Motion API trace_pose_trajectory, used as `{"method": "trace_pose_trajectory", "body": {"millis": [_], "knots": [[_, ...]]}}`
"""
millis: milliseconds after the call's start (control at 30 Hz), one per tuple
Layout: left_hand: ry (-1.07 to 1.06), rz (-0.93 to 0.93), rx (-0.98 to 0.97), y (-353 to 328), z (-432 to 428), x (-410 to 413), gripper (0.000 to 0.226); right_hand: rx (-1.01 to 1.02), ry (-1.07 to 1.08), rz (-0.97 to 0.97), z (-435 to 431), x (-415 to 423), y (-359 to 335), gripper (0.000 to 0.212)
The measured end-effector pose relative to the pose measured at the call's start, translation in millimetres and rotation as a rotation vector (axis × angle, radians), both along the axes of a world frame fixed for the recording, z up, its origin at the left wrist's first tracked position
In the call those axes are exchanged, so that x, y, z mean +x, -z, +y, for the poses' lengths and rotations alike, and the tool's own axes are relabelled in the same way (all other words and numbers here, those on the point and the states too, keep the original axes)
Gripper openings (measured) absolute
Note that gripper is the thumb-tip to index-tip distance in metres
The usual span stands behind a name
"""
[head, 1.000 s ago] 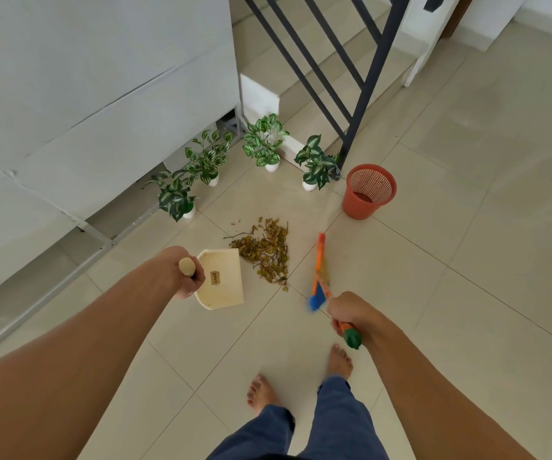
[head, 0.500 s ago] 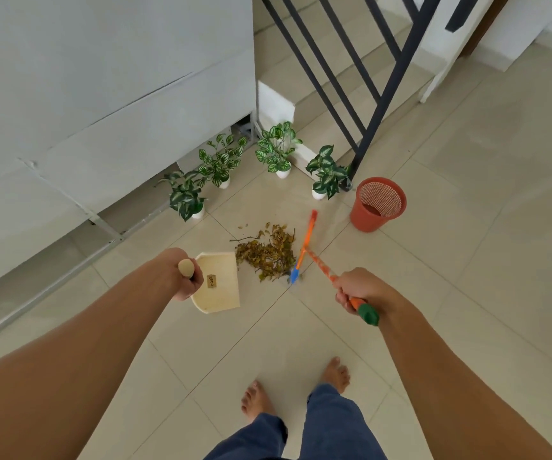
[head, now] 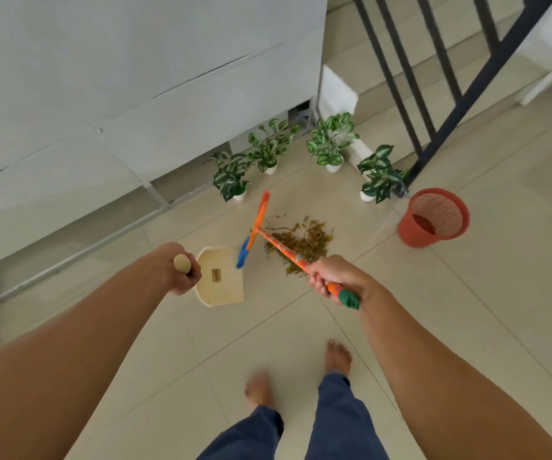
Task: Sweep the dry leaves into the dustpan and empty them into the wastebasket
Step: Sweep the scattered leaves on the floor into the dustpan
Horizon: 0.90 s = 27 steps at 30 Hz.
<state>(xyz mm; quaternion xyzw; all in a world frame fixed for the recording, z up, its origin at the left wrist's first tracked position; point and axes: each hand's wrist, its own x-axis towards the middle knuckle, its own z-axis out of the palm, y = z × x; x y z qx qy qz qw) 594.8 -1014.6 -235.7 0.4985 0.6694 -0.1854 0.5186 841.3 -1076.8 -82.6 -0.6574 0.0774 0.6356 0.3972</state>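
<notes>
A pile of dry brown leaves [head: 304, 242] lies on the tiled floor. My left hand [head: 178, 270] grips the wooden handle of a cream dustpan [head: 221, 283], which sits just left of the pile with nothing visible in it. My right hand [head: 331, 278] holds the orange, green-capped handle of a small broom [head: 258, 227]. Its orange head with blue bristles stands between the leaves and the dustpan, on the pile's left side. A red mesh wastebasket [head: 433, 217] stands to the right of the leaves.
Several small potted plants [head: 331, 144] in white pots line the floor behind the leaves. A grey wall panel [head: 135, 94] runs along the left. A black stair railing [head: 440, 94] and steps rise at the back right. My bare feet [head: 337, 356] are below.
The broom head has swung from the right side of the leaf pile over to its left side, beside the dustpan. The dustpan stays next to the pile.
</notes>
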Motion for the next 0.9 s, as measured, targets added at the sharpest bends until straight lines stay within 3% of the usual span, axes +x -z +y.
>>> {"method": "trace_pose_trajectory", "body": {"millis": [133,333,433,533,633,733,867,900], "knots": [[-0.139,-0.007,-0.051,-1.5,-12.6,23.6,0.055,-0.004,-0.036,0.015,-5.3,34.5,20.5,0.021],[-0.219,-0.014,0.099,6.1,-32.7,49.8,0.053,-0.059,0.022,-0.008,-57.0,78.3,27.3,0.009],[-0.475,-0.074,0.142,12.2,-35.2,77.5,0.053,-0.040,0.094,0.005,-88.7,99.8,22.4,0.012],[-0.002,0.044,0.105,1.0,-56.4,97.7,0.054,0.032,0.215,0.085,-98.7,122.7,20.9,0.012],[0.037,-0.017,0.172,6.0,-63.1,94.7,0.054,0.128,0.423,0.248,-86.7,142.4,23.4,0.009],[-0.294,-0.125,0.191,-27.1,-45.0,99.5,0.054,0.170,0.573,0.348,-69.4,154.5,27.6,0.014],[-0.820,-0.285,-0.097,-173.8,43.9,178.6,0.037,0.145,0.598,0.355,-74.8,153.8,24.3,0.021],[-0.852,-0.200,-0.124,-182.0,67.1,174.7,0.026,0.148,0.611,0.360,-83.4,151.8,21.9,0.020]]}}
